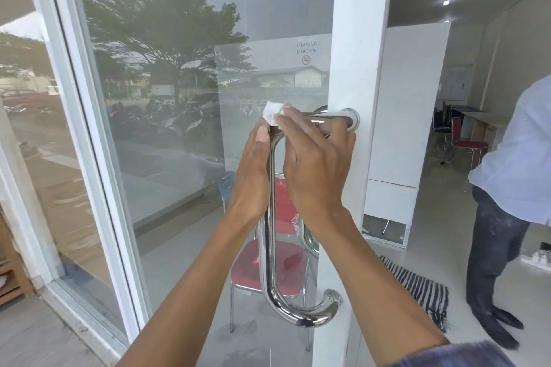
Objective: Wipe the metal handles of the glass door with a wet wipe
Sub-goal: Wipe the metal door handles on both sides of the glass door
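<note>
We see both hands raised to the upper bend of the metal handle (pixel 272 217), a polished D-shaped bar fixed to the white stile of the glass door (pixel 185 128). The left hand (pixel 253 170) is closed around the top of the vertical bar, thumb pointing up. The right hand (pixel 316 164) lies over the upper horizontal arm, its fingers (pixel 290 118) curled and pinching the wet wipe (pixel 272 115), a small white wad pressed against the corner of the handle.

The glass mirrors a large tree, parked motorbikes and low buildings from the street. A no-smoking notice (pixel 306 52) is stuck to it at upper right. Through the pane a red chair (pixel 268 265) stands just behind the door. The floor inside is pale tile; a black-and-white striped mat (pixel 420 292) lies near the threshold. Another person (pixel 512 173) in a light shirt and dark trousers stands at the right edge. Farther in we make out white partition walls, recessed ceiling lights and a second red chair (pixel 465 140) beside a counter (pixel 477 116).
</note>
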Demonstrator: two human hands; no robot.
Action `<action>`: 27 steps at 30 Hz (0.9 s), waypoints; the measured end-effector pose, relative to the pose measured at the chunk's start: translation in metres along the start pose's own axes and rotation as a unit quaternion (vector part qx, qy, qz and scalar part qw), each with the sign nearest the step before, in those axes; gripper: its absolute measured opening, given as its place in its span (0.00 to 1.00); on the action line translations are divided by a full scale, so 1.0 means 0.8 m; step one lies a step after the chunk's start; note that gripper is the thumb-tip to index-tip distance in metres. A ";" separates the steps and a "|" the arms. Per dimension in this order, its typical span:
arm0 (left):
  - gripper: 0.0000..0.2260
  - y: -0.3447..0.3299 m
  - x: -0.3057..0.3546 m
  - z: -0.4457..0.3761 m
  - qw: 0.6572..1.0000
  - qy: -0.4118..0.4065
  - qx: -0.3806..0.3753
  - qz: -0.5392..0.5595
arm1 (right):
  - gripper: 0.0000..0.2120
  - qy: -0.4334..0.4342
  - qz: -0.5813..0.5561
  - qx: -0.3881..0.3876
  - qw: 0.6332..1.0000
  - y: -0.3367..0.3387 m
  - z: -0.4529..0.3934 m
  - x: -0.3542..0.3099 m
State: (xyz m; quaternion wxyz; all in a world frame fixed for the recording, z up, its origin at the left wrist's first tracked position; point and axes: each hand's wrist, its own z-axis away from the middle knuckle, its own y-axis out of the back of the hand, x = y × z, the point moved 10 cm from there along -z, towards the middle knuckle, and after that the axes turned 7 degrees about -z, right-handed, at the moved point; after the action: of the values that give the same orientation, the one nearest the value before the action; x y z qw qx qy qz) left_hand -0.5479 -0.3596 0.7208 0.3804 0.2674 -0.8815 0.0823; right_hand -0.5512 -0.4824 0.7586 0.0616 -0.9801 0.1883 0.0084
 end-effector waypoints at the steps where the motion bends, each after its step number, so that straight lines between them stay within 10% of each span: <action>1: 0.23 0.003 0.001 0.002 1.000 -0.003 0.010 -0.009 | 0.12 -0.005 0.001 0.001 1.000 0.002 -0.002 0.003; 27: 0.14 0.041 -0.027 0.039 0.992 0.043 0.117 -0.024 | 0.10 -0.032 -0.089 -0.165 0.982 -0.049 0.044 -0.012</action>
State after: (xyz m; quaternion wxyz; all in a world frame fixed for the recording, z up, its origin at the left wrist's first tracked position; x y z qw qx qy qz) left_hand -0.5728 -0.3338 0.6854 0.3858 0.3274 -0.8419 0.1875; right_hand -0.5452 -0.4382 0.7287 -0.0948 -0.9889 0.0938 0.0652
